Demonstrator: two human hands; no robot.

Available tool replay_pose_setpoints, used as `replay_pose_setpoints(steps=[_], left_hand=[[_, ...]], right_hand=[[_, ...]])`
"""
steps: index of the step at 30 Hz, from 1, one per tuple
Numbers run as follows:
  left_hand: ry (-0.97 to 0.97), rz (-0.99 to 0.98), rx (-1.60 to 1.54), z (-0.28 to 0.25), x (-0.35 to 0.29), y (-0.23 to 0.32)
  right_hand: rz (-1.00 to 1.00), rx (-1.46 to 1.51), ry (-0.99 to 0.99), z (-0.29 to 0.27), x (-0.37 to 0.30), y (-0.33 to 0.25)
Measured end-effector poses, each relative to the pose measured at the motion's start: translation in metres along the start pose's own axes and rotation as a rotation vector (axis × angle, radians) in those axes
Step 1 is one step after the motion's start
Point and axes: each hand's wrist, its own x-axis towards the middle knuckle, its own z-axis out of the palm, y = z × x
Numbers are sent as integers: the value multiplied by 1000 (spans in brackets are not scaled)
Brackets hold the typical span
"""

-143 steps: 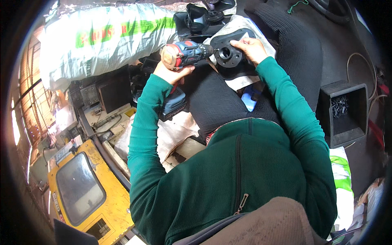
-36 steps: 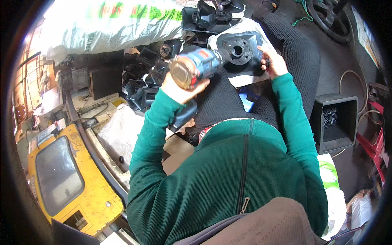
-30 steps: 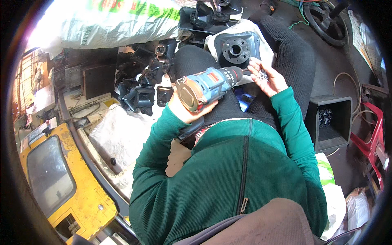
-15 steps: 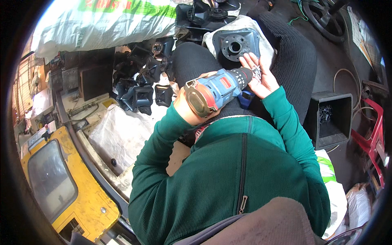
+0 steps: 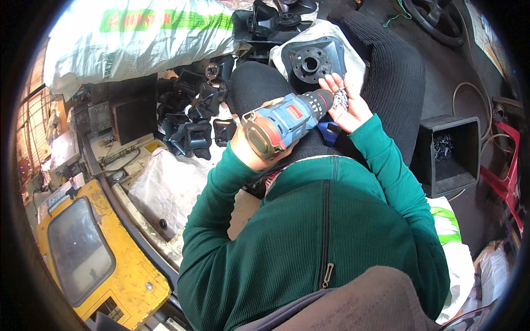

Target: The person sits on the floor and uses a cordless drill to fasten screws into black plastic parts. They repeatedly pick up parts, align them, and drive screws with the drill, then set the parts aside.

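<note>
Clasped in the left hand (image 5: pixel 248 151), the drill (image 5: pixel 291 119) points its long axis away and rightward at the screws (image 5: pixel 340 99) in the open-palmed right hand (image 5: pixel 350 110), the nearer one to the black plate (image 5: pixel 320 70) just beyond it.

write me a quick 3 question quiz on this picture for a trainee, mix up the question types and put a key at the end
1. What tool does the left hand grip?
2. True or false: the palm of the right hand is empty.
3. In the picture, where is the dark open box relative to the black part with a round flange?
a) to its left
b) to its right, lower down
c) directly on top of it

Key:
1. A blue and red power drill.
2. False: small metal pieces lie in it.
3. b
</note>
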Motion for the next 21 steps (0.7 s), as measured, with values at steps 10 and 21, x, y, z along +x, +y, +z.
replay_pose_setpoints(steps=[10,21], left_hand=[[46,188,239,6,4,-1],[-22,164,194,-8,8,0]], right_hand=[[89,8,7,6,-4,5],[73,0,15,3,0,1]])
